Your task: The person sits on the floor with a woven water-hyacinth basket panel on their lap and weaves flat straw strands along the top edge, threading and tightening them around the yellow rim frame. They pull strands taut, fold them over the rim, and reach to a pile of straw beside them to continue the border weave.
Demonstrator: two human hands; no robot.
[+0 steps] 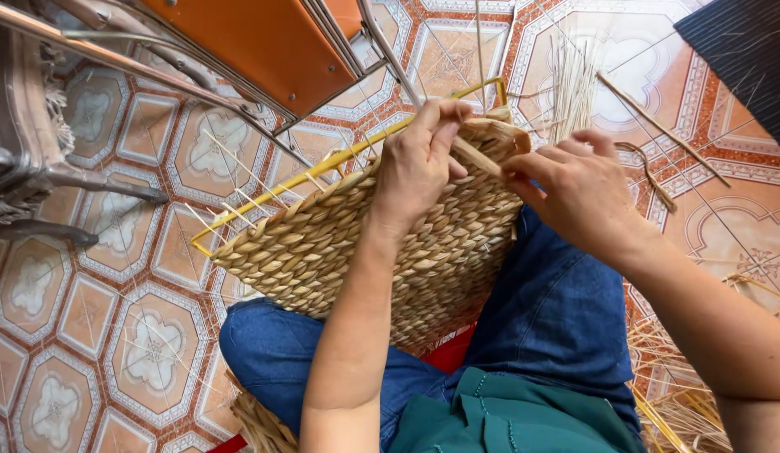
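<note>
One flat woven panel of tan plaited straw (pixel 365 252) on a yellow wire frame (pixel 323 172) lies across the lap at the frame's middle, its long axis running lower left to upper right. At its upper right corner, the left hand (pixel 419 159) and right hand (pixel 579 189) meet on one pale straw strand (pixel 478 157). Both sets of fingers are pinched on it. Loose straws (pixel 570 80) lie on the tiled floor (pixel 96 335).
</note>
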